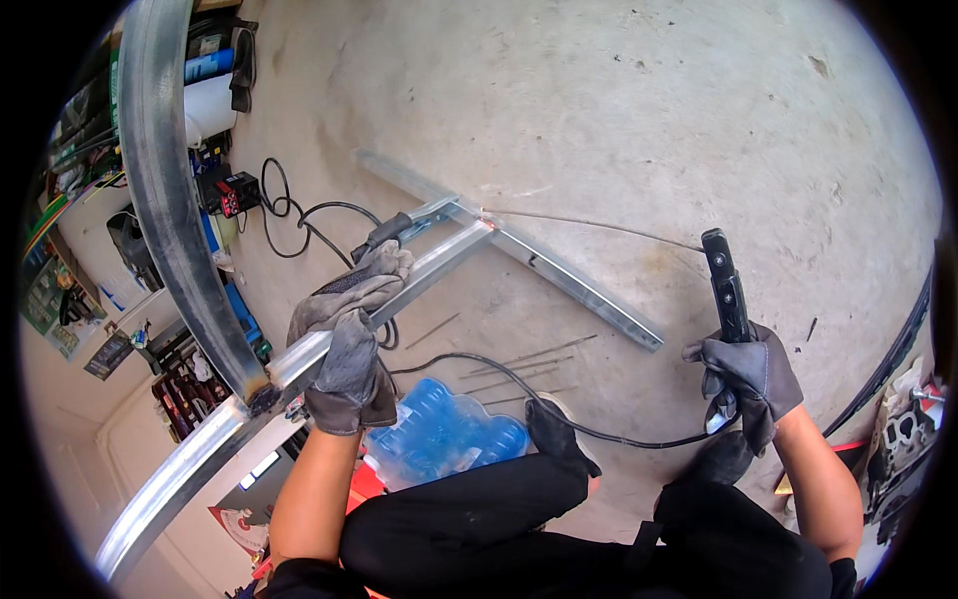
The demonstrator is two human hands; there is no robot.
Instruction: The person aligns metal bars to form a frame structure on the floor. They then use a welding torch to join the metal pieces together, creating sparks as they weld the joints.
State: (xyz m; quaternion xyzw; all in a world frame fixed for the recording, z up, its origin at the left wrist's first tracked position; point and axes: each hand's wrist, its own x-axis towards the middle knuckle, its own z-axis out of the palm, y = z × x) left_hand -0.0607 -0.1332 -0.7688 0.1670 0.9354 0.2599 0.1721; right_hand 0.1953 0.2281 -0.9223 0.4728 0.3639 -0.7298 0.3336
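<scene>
My left hand (349, 369), in a grey work glove, is wrapped round a square steel tube (434, 262). That tube's far end meets a steel crosspiece (584, 286) lying on the floor, with a small orange spot at the joint. Just beyond the glove, a clamp with a black handle (384, 236) has its metal jaws at the frame near the joint. My right hand (743, 379), also gloved, is closed around a black welding electrode holder (725, 285). A thin welding rod (599, 226) runs from the holder leftward, its tip by the joint.
A long steel upright (165, 190) rises at the left, joined to the tube at a dark weld. Black cable (489, 361) crosses before my feet. Several loose rods (529, 359) lie near a blue plastic pack (449, 434). A red and black box (238, 194) stands far left.
</scene>
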